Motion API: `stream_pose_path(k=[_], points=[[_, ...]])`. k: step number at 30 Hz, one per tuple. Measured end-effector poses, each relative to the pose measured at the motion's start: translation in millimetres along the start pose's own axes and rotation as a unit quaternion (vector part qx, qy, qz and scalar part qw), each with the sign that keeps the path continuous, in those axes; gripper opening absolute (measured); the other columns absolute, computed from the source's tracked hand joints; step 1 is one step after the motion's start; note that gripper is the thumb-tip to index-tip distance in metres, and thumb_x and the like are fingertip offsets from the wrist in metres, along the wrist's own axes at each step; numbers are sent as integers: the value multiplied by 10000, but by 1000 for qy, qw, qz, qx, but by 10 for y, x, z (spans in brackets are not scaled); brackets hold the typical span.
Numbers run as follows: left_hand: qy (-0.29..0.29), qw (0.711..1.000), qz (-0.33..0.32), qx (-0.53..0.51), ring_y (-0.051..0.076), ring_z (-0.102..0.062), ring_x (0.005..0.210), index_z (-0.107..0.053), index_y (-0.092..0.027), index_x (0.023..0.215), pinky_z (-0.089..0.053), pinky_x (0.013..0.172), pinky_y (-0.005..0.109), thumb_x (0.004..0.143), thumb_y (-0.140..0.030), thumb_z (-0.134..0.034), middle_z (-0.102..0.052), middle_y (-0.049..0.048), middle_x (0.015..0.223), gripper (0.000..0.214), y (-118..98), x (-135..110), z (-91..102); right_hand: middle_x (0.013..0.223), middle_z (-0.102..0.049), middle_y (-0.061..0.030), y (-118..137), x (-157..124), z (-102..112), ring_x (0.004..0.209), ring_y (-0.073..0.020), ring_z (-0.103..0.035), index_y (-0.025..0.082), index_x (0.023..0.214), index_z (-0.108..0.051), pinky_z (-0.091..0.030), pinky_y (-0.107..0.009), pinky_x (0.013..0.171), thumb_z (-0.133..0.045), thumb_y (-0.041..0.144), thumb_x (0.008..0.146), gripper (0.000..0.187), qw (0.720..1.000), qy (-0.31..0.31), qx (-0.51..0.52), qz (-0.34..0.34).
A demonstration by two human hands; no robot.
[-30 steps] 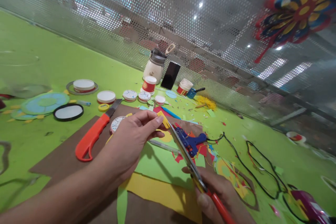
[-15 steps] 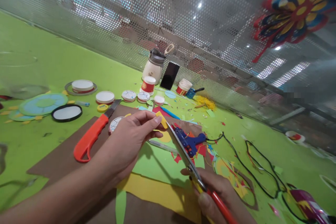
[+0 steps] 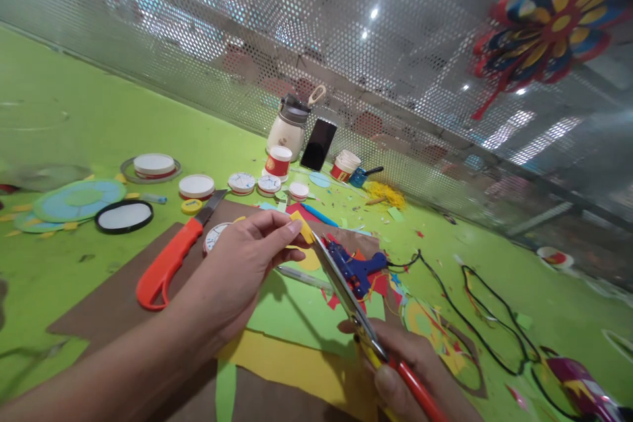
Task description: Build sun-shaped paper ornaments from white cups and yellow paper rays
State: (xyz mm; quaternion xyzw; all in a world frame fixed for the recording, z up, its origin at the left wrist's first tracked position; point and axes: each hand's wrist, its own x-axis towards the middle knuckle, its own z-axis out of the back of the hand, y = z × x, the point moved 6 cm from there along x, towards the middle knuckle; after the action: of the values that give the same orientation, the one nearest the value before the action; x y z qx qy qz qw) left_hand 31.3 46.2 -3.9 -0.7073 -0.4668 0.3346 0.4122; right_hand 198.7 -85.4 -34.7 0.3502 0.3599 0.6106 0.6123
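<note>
My left hand (image 3: 237,273) pinches a small yellow paper piece (image 3: 302,228) between thumb and fingers, held above the brown card (image 3: 113,303). My right hand (image 3: 410,372) grips the red and yellow handles of a pair of scissors (image 3: 346,297). The scissor blades point up and left, and their tips meet the yellow piece. Under both hands lie a green sheet (image 3: 297,313) and a yellow sheet (image 3: 301,366).
An orange-handled knife (image 3: 171,256) lies on the brown card beside my left hand. A blue glue gun (image 3: 357,267) with a black cord (image 3: 475,316) sits behind the scissors. Lids, paper cups, a jar (image 3: 291,125) and a phone (image 3: 319,143) stand along the perforated metal wall. A pinwheel (image 3: 548,20) hangs upper right.
Both hands stay almost in place with the scissors at the yellow piece. The view has drifted slightly, so everything sits a little lower and to the left.
</note>
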Motion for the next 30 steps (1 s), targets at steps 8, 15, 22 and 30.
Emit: stream_pose_path(k=[8,15,22,30], points=[[7,1000,-2,1,105,-580,679,-645,-152,708,-500,669,217,783,-233,-693,-633,-7,724,120,38,-15,-1,544,-375,28,18,1,15,461,-119,-332,226,1108,-690,-274,-256,440,-413,698,836,611,998,-29,-53,30],[-15,1000,4,-21,110,-575,713,-652,-152,721,-511,697,234,778,-269,-704,-629,-4,762,140,74,-48,-15,548,-365,23,-63,6,-18,463,-109,-284,193,1079,-691,-254,-236,414,-390,697,839,634,993,-59,-92,48],[-31,998,8,-57,98,-584,728,-650,-159,723,-526,731,228,769,-258,-721,-631,-20,767,130,111,-70,-17,580,-494,-17,-78,10,-42,482,-122,-403,140,1070,-700,-353,-223,435,-380,687,852,670,989,-76,-118,46],[-28,998,11,-62,95,-584,738,-652,-157,738,-526,741,224,785,-263,-709,-633,-19,775,128,114,-77,-33,564,-476,3,-82,13,-41,473,-112,-411,159,1099,-699,-367,-197,444,-401,692,842,662,989,-72,-119,43]])
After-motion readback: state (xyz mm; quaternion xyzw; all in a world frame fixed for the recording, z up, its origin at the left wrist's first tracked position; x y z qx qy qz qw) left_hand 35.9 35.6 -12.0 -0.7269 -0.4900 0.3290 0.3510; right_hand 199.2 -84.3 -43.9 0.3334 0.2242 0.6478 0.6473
